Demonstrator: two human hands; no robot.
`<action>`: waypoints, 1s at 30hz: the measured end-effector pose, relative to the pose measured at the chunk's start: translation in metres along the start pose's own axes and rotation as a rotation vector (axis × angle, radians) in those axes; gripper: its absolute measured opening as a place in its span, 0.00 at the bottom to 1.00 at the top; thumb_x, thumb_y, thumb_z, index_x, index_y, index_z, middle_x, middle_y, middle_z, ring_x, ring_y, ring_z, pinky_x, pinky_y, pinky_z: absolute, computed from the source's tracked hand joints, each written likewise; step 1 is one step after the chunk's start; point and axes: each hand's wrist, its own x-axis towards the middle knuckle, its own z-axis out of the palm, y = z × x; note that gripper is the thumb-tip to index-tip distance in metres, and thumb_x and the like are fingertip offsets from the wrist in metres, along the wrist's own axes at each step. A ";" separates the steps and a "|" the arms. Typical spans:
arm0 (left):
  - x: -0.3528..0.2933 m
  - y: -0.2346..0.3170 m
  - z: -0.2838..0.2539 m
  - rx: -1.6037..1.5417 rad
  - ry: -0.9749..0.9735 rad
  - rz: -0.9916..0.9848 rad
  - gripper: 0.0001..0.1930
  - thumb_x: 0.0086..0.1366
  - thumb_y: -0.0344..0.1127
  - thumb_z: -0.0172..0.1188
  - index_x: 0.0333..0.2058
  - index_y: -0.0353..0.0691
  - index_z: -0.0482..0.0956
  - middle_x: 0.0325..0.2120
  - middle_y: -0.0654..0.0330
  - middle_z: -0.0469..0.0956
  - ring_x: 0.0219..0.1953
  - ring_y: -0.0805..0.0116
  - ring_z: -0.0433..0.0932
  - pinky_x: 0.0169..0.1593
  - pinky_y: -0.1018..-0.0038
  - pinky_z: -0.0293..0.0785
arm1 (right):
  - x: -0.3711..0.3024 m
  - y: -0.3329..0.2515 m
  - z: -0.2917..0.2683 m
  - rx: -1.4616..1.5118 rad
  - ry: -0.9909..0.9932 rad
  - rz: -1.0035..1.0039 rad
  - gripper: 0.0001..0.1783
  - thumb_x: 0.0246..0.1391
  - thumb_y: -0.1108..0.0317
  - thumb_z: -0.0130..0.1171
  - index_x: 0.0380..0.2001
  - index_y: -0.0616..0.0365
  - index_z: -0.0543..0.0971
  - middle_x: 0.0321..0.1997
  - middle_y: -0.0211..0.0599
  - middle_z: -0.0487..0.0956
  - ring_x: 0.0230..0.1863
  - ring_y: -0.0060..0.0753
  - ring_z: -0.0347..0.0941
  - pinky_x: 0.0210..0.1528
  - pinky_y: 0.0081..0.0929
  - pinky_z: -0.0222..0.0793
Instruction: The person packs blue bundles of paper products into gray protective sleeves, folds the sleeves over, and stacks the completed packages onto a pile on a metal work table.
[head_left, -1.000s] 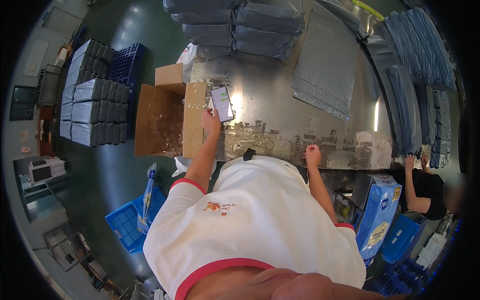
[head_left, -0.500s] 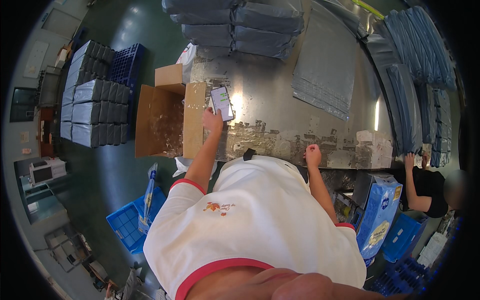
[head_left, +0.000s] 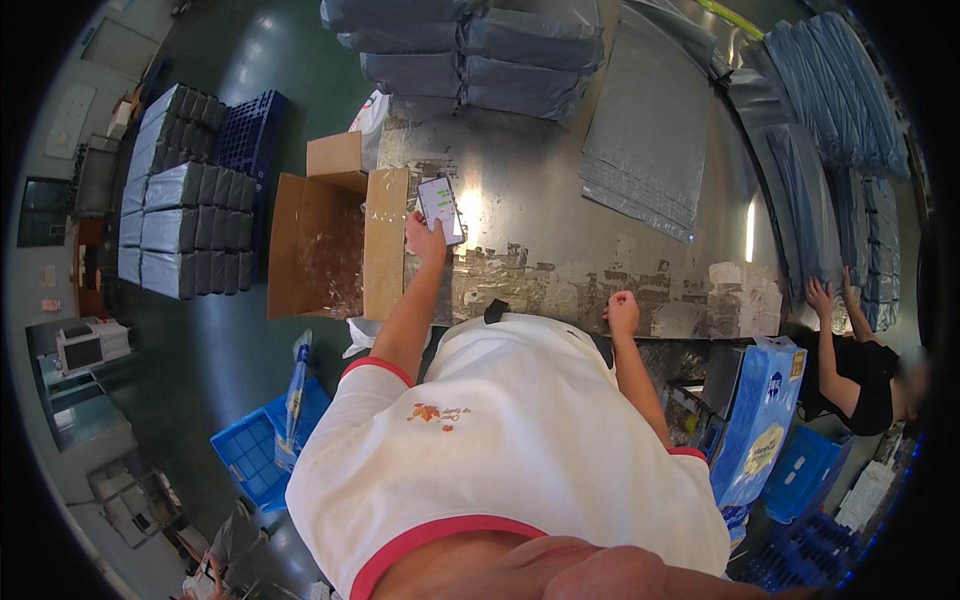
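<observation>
My left hand (head_left: 424, 240) grips the lower end of a smartphone (head_left: 441, 208) with a lit screen, over the metal table by the carton's flap. The thumb lies on the glass; part of the grip is hidden under the phone. At the table's near edge, my right hand (head_left: 622, 314) has its fingers curled in, and nothing shows in them. Worn, peeling tape covers the metal table (head_left: 520, 180) along this edge.
An open cardboard box (head_left: 318, 240) stands left of the table. Grey wrapped bundles (head_left: 530, 60) and flat grey plastic sheets (head_left: 640, 140) lie farther up it. At the right, a co-worker (head_left: 850, 375) reaches for grey bundles. A blue crate (head_left: 245, 450) sits lower left.
The co-worker at the right has shifted, both hands now showing at the grey bundles. The view moved slightly; my hands and the phone stay much as before.
</observation>
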 end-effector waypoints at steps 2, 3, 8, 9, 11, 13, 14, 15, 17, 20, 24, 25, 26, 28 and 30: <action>-0.001 -0.001 -0.002 -0.061 -0.027 0.020 0.21 0.43 0.35 0.57 0.39 0.39 0.65 0.33 0.60 0.69 0.36 0.64 0.68 0.40 0.67 0.62 | 0.001 0.002 0.001 -0.002 0.005 -0.012 0.04 0.41 0.67 0.48 0.20 0.53 0.68 0.12 0.28 0.71 0.13 0.25 0.70 0.19 0.23 0.63; -0.001 -0.001 -0.004 -0.074 -0.032 0.027 0.21 0.44 0.34 0.57 0.39 0.38 0.65 0.33 0.59 0.69 0.36 0.64 0.68 0.40 0.68 0.62 | 0.000 0.001 0.001 0.000 0.000 -0.021 0.04 0.42 0.68 0.48 0.20 0.55 0.68 0.12 0.29 0.70 0.13 0.24 0.68 0.17 0.22 0.63; -0.001 0.002 -0.011 -0.053 -0.065 0.005 0.20 0.44 0.35 0.56 0.38 0.38 0.65 0.33 0.59 0.68 0.37 0.64 0.68 0.41 0.67 0.61 | -0.004 -0.008 -0.002 -0.002 -0.005 -0.040 0.04 0.44 0.70 0.47 0.21 0.58 0.67 0.12 0.32 0.69 0.11 0.23 0.66 0.14 0.20 0.62; -0.001 0.005 -0.011 -0.027 -0.065 -0.003 0.21 0.44 0.35 0.56 0.38 0.38 0.65 0.33 0.59 0.68 0.37 0.64 0.67 0.41 0.66 0.61 | -0.003 -0.006 -0.002 -0.013 0.002 -0.031 0.04 0.43 0.69 0.47 0.21 0.57 0.68 0.12 0.30 0.70 0.12 0.24 0.67 0.16 0.21 0.63; -0.002 0.010 -0.011 0.008 -0.069 -0.010 0.21 0.43 0.36 0.57 0.38 0.38 0.65 0.33 0.58 0.68 0.38 0.63 0.67 0.41 0.66 0.60 | -0.002 -0.003 -0.001 -0.035 0.016 -0.011 0.04 0.42 0.66 0.48 0.20 0.53 0.69 0.12 0.28 0.71 0.13 0.25 0.70 0.19 0.23 0.63; -0.002 0.011 -0.012 0.031 -0.072 -0.007 0.21 0.43 0.37 0.57 0.38 0.38 0.65 0.33 0.58 0.68 0.39 0.63 0.67 0.41 0.65 0.60 | -0.001 -0.002 -0.001 -0.025 0.008 -0.007 0.04 0.42 0.66 0.48 0.20 0.54 0.69 0.12 0.28 0.71 0.13 0.25 0.70 0.19 0.24 0.63; -0.002 0.012 -0.013 0.035 -0.070 -0.006 0.22 0.43 0.37 0.57 0.38 0.38 0.65 0.33 0.58 0.68 0.38 0.63 0.67 0.41 0.65 0.60 | 0.000 -0.001 -0.001 -0.021 0.003 -0.005 0.04 0.42 0.66 0.48 0.20 0.54 0.69 0.12 0.28 0.71 0.13 0.25 0.70 0.19 0.24 0.63; -0.001 0.012 -0.012 0.040 -0.069 -0.005 0.22 0.43 0.37 0.57 0.38 0.38 0.65 0.33 0.58 0.68 0.38 0.63 0.67 0.41 0.65 0.60 | 0.000 -0.002 -0.001 -0.020 0.003 -0.007 0.04 0.42 0.66 0.48 0.20 0.54 0.69 0.12 0.28 0.71 0.13 0.25 0.70 0.19 0.24 0.63; -0.001 0.011 -0.012 0.049 -0.065 -0.001 0.22 0.42 0.38 0.58 0.38 0.39 0.66 0.33 0.58 0.68 0.38 0.62 0.67 0.41 0.65 0.60 | -0.001 -0.002 -0.001 -0.020 0.002 -0.011 0.04 0.42 0.66 0.48 0.20 0.54 0.68 0.12 0.28 0.71 0.13 0.25 0.70 0.19 0.23 0.63; -0.001 0.011 -0.013 0.055 -0.065 0.006 0.22 0.42 0.38 0.58 0.37 0.39 0.66 0.33 0.58 0.68 0.38 0.62 0.67 0.41 0.64 0.60 | -0.002 -0.007 -0.002 0.015 -0.021 -0.027 0.04 0.44 0.71 0.47 0.20 0.58 0.67 0.12 0.31 0.69 0.11 0.22 0.66 0.14 0.19 0.62; 0.000 0.010 -0.013 0.052 -0.079 0.008 0.22 0.41 0.38 0.58 0.37 0.39 0.65 0.33 0.58 0.68 0.39 0.61 0.67 0.42 0.64 0.60 | -0.001 -0.004 -0.002 0.025 -0.020 -0.025 0.04 0.44 0.69 0.47 0.20 0.57 0.67 0.12 0.30 0.70 0.12 0.23 0.67 0.15 0.20 0.62; 0.000 0.010 -0.012 0.056 -0.082 0.005 0.22 0.41 0.39 0.58 0.37 0.39 0.65 0.33 0.58 0.68 0.39 0.61 0.66 0.42 0.64 0.60 | -0.001 -0.004 -0.002 0.018 -0.022 -0.014 0.04 0.43 0.68 0.47 0.20 0.56 0.68 0.12 0.30 0.70 0.12 0.24 0.68 0.16 0.21 0.63; 0.000 0.010 -0.012 0.065 -0.084 0.003 0.23 0.41 0.39 0.58 0.37 0.39 0.65 0.33 0.58 0.68 0.39 0.61 0.66 0.42 0.64 0.60 | -0.001 -0.004 -0.002 0.012 -0.023 -0.004 0.04 0.43 0.67 0.48 0.20 0.54 0.68 0.12 0.29 0.71 0.13 0.25 0.70 0.18 0.22 0.63; 0.000 0.012 -0.013 0.085 -0.088 -0.005 0.23 0.41 0.40 0.59 0.38 0.39 0.65 0.34 0.58 0.67 0.40 0.61 0.66 0.42 0.64 0.60 | -0.002 -0.007 -0.003 0.007 -0.024 0.002 0.05 0.43 0.67 0.48 0.20 0.55 0.68 0.12 0.29 0.71 0.13 0.24 0.69 0.18 0.22 0.63; 0.000 0.014 -0.014 0.099 -0.093 -0.009 0.24 0.41 0.41 0.59 0.38 0.39 0.65 0.34 0.58 0.67 0.40 0.61 0.66 0.42 0.64 0.60 | -0.003 -0.009 -0.004 0.017 -0.030 0.009 0.05 0.43 0.67 0.48 0.20 0.55 0.68 0.12 0.29 0.71 0.13 0.24 0.69 0.17 0.22 0.63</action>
